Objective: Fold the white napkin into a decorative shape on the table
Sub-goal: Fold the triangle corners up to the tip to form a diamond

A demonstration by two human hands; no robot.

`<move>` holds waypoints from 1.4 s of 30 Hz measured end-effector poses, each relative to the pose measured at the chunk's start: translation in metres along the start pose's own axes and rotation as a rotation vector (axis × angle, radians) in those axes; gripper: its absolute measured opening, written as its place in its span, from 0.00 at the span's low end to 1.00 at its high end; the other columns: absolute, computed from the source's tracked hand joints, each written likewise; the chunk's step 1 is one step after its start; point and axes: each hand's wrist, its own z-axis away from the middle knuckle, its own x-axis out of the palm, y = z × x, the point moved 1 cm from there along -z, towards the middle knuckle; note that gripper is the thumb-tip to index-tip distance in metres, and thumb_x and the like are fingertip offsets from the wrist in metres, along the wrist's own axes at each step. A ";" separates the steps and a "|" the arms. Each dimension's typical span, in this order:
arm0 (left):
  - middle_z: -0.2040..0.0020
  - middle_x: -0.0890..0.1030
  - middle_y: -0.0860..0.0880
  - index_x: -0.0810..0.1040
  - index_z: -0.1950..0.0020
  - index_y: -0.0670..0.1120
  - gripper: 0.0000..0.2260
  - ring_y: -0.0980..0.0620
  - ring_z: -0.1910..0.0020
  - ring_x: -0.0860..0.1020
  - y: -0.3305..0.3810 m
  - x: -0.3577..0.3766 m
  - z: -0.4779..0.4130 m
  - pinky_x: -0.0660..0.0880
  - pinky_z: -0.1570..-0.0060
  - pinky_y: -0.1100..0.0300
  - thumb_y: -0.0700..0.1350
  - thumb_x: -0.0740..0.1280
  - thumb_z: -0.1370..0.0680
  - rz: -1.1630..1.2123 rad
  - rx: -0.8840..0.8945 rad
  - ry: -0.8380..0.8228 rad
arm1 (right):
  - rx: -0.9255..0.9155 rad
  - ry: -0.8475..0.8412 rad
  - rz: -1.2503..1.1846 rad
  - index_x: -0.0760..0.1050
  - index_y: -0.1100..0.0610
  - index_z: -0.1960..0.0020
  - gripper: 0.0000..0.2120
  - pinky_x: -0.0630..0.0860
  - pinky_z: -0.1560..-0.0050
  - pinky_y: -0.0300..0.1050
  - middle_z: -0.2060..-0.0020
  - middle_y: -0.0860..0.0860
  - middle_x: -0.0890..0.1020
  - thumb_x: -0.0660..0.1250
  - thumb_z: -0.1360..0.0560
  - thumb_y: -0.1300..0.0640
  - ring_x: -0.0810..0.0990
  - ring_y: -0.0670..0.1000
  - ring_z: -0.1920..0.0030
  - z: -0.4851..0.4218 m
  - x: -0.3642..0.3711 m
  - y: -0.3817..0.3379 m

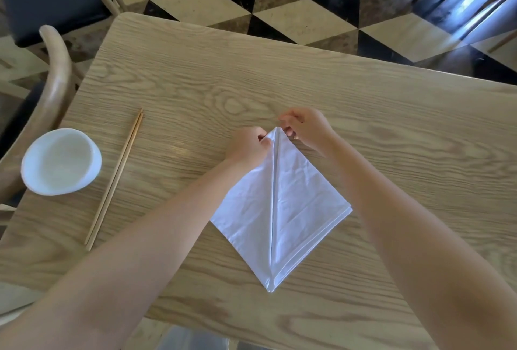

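Observation:
The white napkin (291, 204) lies flat on the wooden table (195, 84) as a diamond, with two flaps meeting along a centre line that runs from its far tip to its near tip. My left hand (246, 145) pinches the left flap at the far tip. My right hand (307, 126) pinches the right flap at the same tip, fingers curled on the cloth. Both hands sit side by side, nearly touching. My left forearm covers part of the napkin's left edge.
A white bowl (61, 162) stands near the table's left edge. A pair of wooden chopsticks (114, 179) lies to its right. A curved wooden chair back (56, 81) rises at the left. Checkered floor and chair legs lie beyond the far edge.

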 end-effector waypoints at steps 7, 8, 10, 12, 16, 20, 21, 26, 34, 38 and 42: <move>0.70 0.70 0.51 0.72 0.52 0.42 0.05 0.51 0.70 0.67 -0.001 -0.004 0.008 0.60 0.72 0.61 0.42 0.59 0.21 0.022 0.188 0.013 | -0.005 -0.281 0.184 0.79 0.48 0.66 0.08 0.61 0.77 0.35 0.80 0.42 0.67 0.67 0.29 0.51 0.61 0.44 0.79 0.020 -0.016 0.003; 0.69 0.71 0.51 0.72 0.51 0.44 0.05 0.52 0.70 0.68 -0.002 -0.005 0.007 0.61 0.72 0.60 0.44 0.59 0.21 0.021 0.173 -0.037 | -0.006 -0.272 0.162 0.78 0.44 0.70 0.12 0.58 0.77 0.36 0.82 0.42 0.65 0.68 0.29 0.53 0.59 0.45 0.79 0.021 -0.016 0.004; 0.70 0.69 0.52 0.71 0.59 0.47 0.05 0.58 0.73 0.67 -0.003 -0.011 0.003 0.61 0.73 0.63 0.44 0.62 0.23 0.069 0.120 -0.166 | 0.008 -0.228 0.140 0.74 0.41 0.79 0.21 0.55 0.78 0.35 0.85 0.42 0.63 0.69 0.29 0.55 0.57 0.44 0.80 0.020 -0.013 0.006; 0.72 0.65 0.53 0.66 0.67 0.48 0.12 0.60 0.76 0.63 -0.006 -0.019 0.001 0.59 0.73 0.62 0.42 0.65 0.25 0.122 0.068 -0.266 | 0.028 -0.197 0.129 0.73 0.42 0.80 0.21 0.55 0.81 0.31 0.86 0.40 0.66 0.70 0.30 0.55 0.60 0.42 0.84 0.020 -0.011 0.006; 0.72 0.65 0.52 0.67 0.68 0.46 0.14 0.55 0.73 0.63 -0.009 -0.023 0.000 0.58 0.72 0.61 0.41 0.70 0.28 0.184 0.025 -0.250 | 0.022 -0.152 0.081 0.73 0.46 0.72 0.13 0.59 0.83 0.28 0.84 0.40 0.70 0.72 0.31 0.55 0.66 0.39 0.84 0.017 -0.009 0.003; 0.70 0.69 0.53 0.72 0.62 0.45 0.08 0.56 0.72 0.66 -0.004 -0.019 -0.004 0.62 0.74 0.65 0.41 0.70 0.28 0.216 0.023 -0.191 | 0.008 -0.084 0.139 0.79 0.53 0.65 0.05 0.62 0.76 0.37 0.75 0.47 0.71 0.71 0.32 0.53 0.66 0.45 0.76 0.010 -0.006 0.002; 0.70 0.70 0.53 0.72 0.63 0.46 0.08 0.57 0.73 0.68 -0.003 -0.019 -0.004 0.63 0.75 0.69 0.41 0.71 0.29 0.223 0.026 -0.176 | 0.011 -0.057 0.143 0.79 0.55 0.63 0.05 0.63 0.75 0.37 0.74 0.47 0.72 0.71 0.32 0.54 0.67 0.46 0.75 0.009 -0.006 0.003; 0.49 0.77 0.46 0.73 0.39 0.45 0.16 0.51 0.53 0.75 -0.007 -0.014 0.001 0.72 0.53 0.60 0.42 0.68 0.26 0.086 0.113 0.055 | -0.061 0.223 0.237 0.76 0.60 0.46 0.11 0.72 0.54 0.46 0.52 0.54 0.80 0.65 0.26 0.56 0.76 0.53 0.51 0.021 0.003 0.008; 0.26 0.62 0.42 0.60 0.27 0.39 0.27 0.43 0.26 0.58 -0.035 0.052 0.097 0.53 0.28 0.44 0.52 0.49 0.22 -0.594 0.298 0.024 | -0.431 0.226 0.719 0.66 0.62 0.30 0.21 0.59 0.29 0.57 0.30 0.56 0.69 0.60 0.22 0.58 0.65 0.57 0.29 0.095 0.059 0.055; 0.30 0.69 0.40 0.67 0.31 0.37 0.26 0.42 0.30 0.66 -0.033 0.070 0.126 0.67 0.34 0.41 0.52 0.51 0.22 -0.647 0.261 0.079 | -0.386 0.185 0.751 0.61 0.61 0.28 0.23 0.54 0.27 0.54 0.28 0.55 0.65 0.57 0.21 0.57 0.60 0.56 0.27 0.092 0.059 0.059; 0.29 0.67 0.39 0.65 0.30 0.36 0.26 0.41 0.29 0.65 -0.034 0.075 0.151 0.66 0.33 0.41 0.51 0.51 0.22 -0.612 0.247 0.051 | -0.320 0.127 0.735 0.57 0.60 0.26 0.23 0.49 0.25 0.52 0.26 0.54 0.60 0.53 0.20 0.55 0.55 0.54 0.25 0.110 0.061 0.062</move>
